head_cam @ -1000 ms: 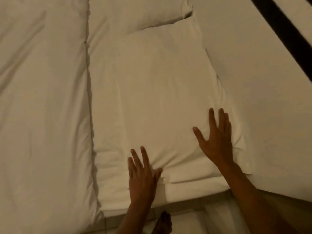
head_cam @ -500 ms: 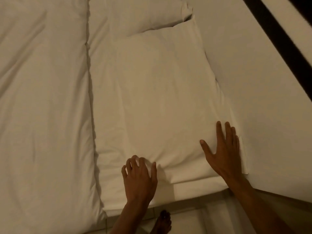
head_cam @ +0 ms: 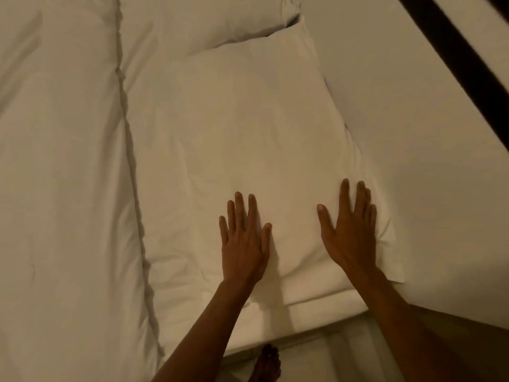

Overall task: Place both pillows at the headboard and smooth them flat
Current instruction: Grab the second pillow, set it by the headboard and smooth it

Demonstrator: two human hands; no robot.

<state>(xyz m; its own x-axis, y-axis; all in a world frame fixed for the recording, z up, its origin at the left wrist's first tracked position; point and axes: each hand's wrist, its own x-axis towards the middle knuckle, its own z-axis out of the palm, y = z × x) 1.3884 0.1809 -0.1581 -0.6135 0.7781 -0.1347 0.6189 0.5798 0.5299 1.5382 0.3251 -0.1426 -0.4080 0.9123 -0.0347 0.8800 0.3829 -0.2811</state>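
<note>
Left hand (head_cam: pixel 243 244) uncurled since half a second ago, now spread flat, holding nothing, further up the near pillow (head_cam: pixel 248 139); right hand (head_cam: pixel 351 232) likewise flat and empty by its right edge. Near pillow lying against the headboard (head_cam: pixel 413 139), far pillow (head_cam: pixel 209 20) beyond it. Placing apparently done, smoothing under way

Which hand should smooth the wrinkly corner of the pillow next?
Probably the right hand. It lies flat and open on the near pillow beside the creased corner. The left hand is farther from it.
</note>
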